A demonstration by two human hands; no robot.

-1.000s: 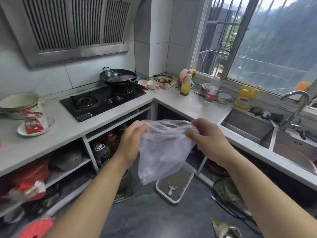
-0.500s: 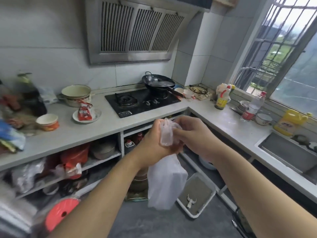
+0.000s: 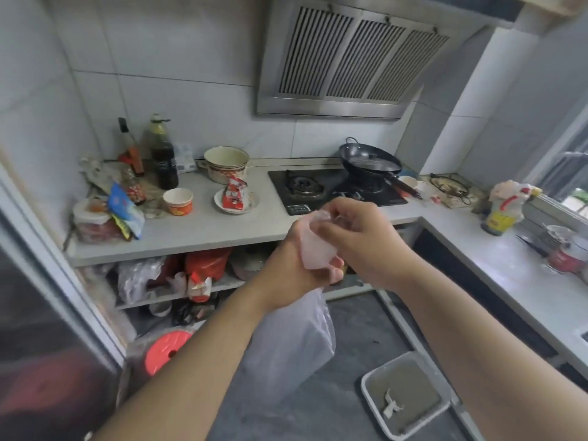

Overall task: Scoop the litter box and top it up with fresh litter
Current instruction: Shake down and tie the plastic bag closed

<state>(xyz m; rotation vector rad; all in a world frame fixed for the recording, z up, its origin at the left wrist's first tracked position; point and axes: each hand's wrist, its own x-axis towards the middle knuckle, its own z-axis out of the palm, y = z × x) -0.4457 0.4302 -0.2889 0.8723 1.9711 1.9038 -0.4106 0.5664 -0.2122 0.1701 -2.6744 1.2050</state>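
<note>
The thin, limp plastic bag (image 3: 296,342), light and slippery, is pinched at its gathered mouth by the left hand (image 3: 302,265) and right hand (image 3: 356,237), best held by the rim, above the floor-standing litter box (image 3: 410,431).

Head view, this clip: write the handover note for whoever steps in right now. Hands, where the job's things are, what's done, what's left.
Left hand: grips the clear plastic bag at its gathered neck; the rest of the bag hangs below.
Right hand: pinches the top of the bag above the left hand.
Litter box: on the floor at lower right, with grey litter in it and a white scoop lying on top.
Done: bag in hand.
Left: open the bag, scoop the box, top up. No fresh litter supply is identifiable in view.
</note>
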